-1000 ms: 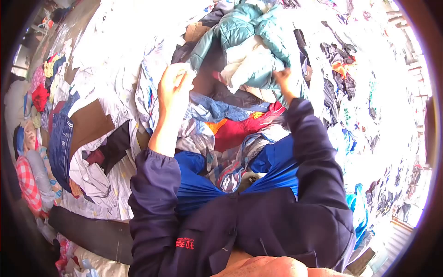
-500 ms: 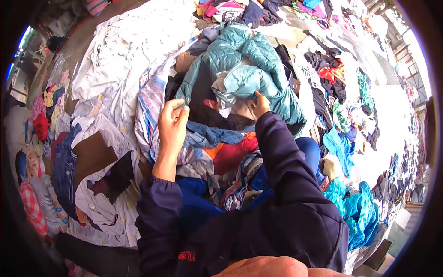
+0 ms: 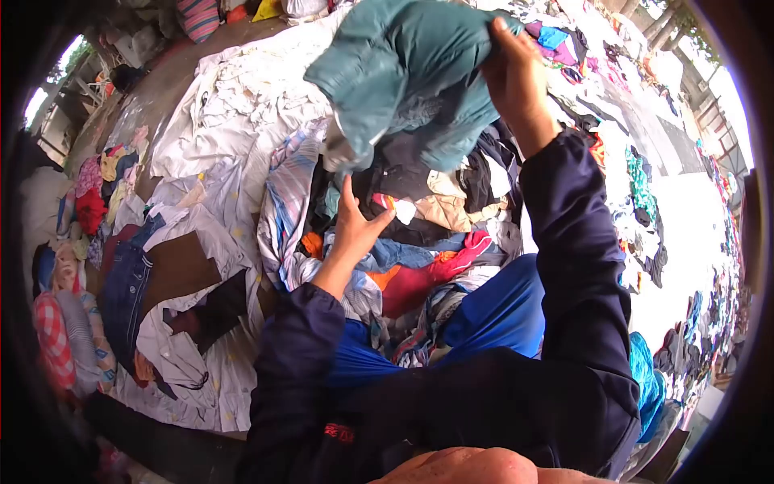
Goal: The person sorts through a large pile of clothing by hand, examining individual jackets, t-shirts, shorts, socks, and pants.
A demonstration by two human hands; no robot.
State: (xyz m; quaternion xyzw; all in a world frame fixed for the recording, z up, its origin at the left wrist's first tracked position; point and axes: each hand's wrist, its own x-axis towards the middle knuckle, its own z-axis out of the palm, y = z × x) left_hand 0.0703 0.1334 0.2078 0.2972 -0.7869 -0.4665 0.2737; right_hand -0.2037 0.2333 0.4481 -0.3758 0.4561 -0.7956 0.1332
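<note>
A teal puffer jacket (image 3: pixel 395 68) hangs in the air over the clothes pile in front of me, slightly blurred. My right hand (image 3: pixel 518 85) is raised and grips its upper right side. Below the jacket's lower left end is my left hand (image 3: pixel 355 232), thumb and forefinger spread, holding nothing. Under it lies a bundle of mixed clothes: dark garments, a beige piece (image 3: pixel 443 211), blue denim (image 3: pixel 399 253) and a red garment with orange (image 3: pixel 415 284). A striped cloth (image 3: pixel 286 198) borders the bundle on the left.
White sheets (image 3: pixel 234 101) cover the ground at the left. Jeans (image 3: pixel 125 298), a brown cloth (image 3: pixel 179 270) and pale garments lie there. Red checked fabric (image 3: pixel 52 339) sits at the far left. To the right are scattered dark clothes and a shiny turquoise garment (image 3: pixel 645 379).
The teal jacket has been lifted off the pile, uncovering the clothes beneath. My right hand rose up and right with it. My left hand moved right and its fingers spread.
</note>
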